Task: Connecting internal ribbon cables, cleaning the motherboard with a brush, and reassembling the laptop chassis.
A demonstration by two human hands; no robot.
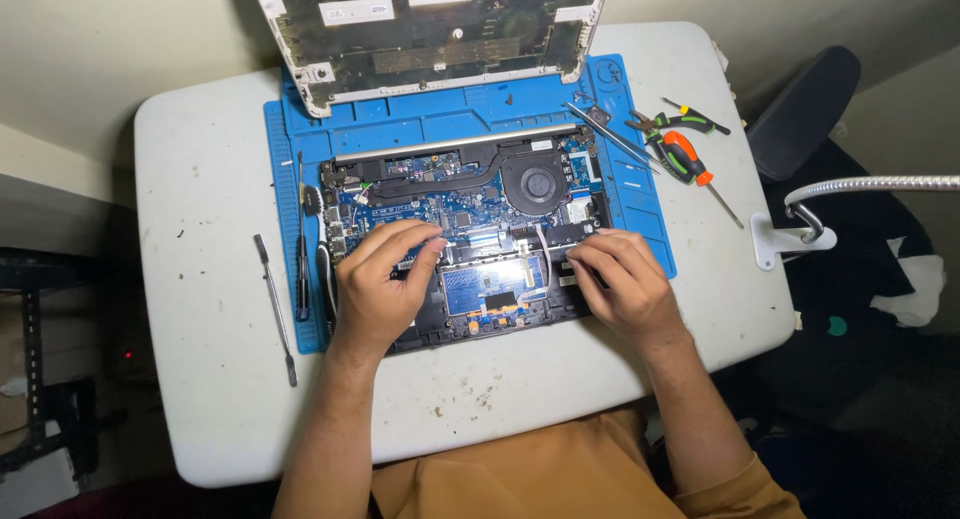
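An opened laptop base [500, 174] lies on a blue repair mat [640, 209], its blue circuit board, black fan [538, 184] and heat pipe exposed. My left hand [385, 284] rests on the lower left of the base, fingers curled, fingertips pressing near the board's middle edge. My right hand [620, 279] sits on the lower right of the base, fingers bent down onto a part by a white ribbon cable [541, 244]. Whether either hand pinches anything is hidden by the fingers.
The removed bottom cover [430, 29] leans at the back of the white table [200, 179]. A metal pry tool [275, 309] and a brush [303, 239] lie left. Tweezers [610, 134], pliers [675, 124] and an orange screwdriver [695, 169] lie right. A flexible lamp arm [870, 186] clamps on the right edge.
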